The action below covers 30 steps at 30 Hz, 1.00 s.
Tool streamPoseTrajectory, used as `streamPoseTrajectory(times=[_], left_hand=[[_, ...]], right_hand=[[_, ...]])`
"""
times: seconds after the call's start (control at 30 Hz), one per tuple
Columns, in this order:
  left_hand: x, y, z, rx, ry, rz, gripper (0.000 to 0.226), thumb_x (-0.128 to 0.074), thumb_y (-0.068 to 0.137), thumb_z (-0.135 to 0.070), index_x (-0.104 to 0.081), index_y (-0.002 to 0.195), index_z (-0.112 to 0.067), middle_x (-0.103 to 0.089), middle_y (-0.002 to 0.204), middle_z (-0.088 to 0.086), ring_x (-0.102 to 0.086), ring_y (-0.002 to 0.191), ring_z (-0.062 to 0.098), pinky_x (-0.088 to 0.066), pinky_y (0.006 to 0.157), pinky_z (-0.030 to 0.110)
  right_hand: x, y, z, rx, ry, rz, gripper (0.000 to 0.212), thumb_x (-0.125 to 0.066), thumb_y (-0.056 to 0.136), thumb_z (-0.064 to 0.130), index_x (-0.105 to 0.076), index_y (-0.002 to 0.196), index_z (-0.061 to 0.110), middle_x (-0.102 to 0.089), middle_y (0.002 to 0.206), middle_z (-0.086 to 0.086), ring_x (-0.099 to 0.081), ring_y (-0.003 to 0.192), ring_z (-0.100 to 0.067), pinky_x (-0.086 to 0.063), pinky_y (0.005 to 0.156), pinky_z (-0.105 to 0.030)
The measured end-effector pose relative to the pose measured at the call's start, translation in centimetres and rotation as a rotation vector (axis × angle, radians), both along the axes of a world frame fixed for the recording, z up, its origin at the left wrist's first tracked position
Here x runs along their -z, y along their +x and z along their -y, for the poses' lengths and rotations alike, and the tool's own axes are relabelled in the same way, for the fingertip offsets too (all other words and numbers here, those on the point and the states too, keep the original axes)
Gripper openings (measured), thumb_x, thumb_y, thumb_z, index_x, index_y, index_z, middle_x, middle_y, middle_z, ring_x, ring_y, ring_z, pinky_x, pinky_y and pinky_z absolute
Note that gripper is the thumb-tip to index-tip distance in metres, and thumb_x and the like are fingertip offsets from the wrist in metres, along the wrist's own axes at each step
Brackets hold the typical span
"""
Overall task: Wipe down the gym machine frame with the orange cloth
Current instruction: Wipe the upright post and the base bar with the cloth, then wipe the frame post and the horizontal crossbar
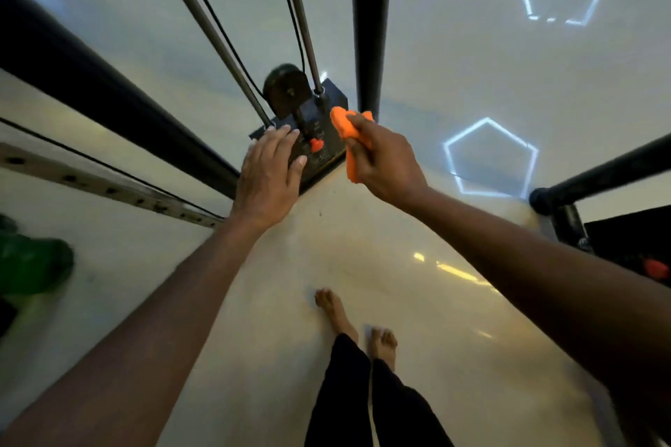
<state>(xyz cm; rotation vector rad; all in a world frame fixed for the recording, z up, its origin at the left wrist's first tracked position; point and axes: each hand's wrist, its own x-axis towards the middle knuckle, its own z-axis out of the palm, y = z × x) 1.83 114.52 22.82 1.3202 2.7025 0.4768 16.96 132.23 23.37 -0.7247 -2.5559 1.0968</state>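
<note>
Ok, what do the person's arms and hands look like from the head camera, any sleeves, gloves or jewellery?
Both forearms are bare as far as the frame shows: no sleeves in view. The left hand and right hand wear no gloves, and no rings, watch or wristbands are visible. Lower down, dark trousers and bare feet show. The picture is slightly blurred, so fine details cannot be told.

Orange cloth (349, 141): bright orange, bunched and crumpled, one end poking up, other end hanging below the grip; sits just beside the black upright post (371, 25), at the right edge of the weight stack (316, 145). Gym machine frame: black tubular upright post running straight up, thick black bar (90, 83) slanting on the left, two thin grey guide rods (203, 25) dropping into the black weight stack, black pulley (285, 85) atop it, small orange selector pin (316, 146) on the stack face.
</note>
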Motion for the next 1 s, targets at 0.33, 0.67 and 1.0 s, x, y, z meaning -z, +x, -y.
streamPoseTrajectory(times=[0.33, 0.67, 1.0], left_hand=[[-37.8, -6.5, 6.4, -0.012, 0.123, -0.456, 0.051, -0.045, 0.114, -0.039, -0.04, 0.16, -0.019, -0.041, 0.167, 0.007, -0.032, 0.159, 0.028, -0.027, 0.13, 0.057], [-66.9, -12.1, 10.9, -0.083, 0.392, -0.879, 0.05, -0.056, 0.11, -0.032, -0.049, 0.156, -0.013, -0.05, 0.161, 0.012, -0.041, 0.153, 0.034, -0.027, 0.129, 0.058], [-88.9, -16.2, 9.8, -0.167, 0.569, -1.199, 0.05, -0.049, 0.112, -0.033, -0.048, 0.158, -0.014, -0.045, 0.166, 0.008, -0.036, 0.157, 0.03, -0.021, 0.132, 0.054]], right_hand=[[-37.2, -6.2, 3.4, -0.146, 0.155, -0.36, 0.048, -0.058, 0.111, 0.033, -0.051, 0.159, 0.029, -0.078, 0.119, 0.0, -0.074, 0.096, -0.015, -0.061, 0.091, -0.038], [-67.6, -13.6, 8.1, -0.197, 0.48, -0.674, 0.05, -0.055, 0.111, 0.031, -0.048, 0.161, 0.029, -0.074, 0.131, -0.009, -0.074, 0.108, -0.031, -0.061, 0.095, -0.053], [-88.8, -23.3, 7.5, -0.218, 0.709, -1.06, 0.046, -0.045, 0.116, 0.028, -0.044, 0.161, 0.026, -0.07, 0.128, -0.014, -0.072, 0.098, -0.025, -0.063, 0.079, -0.042]])
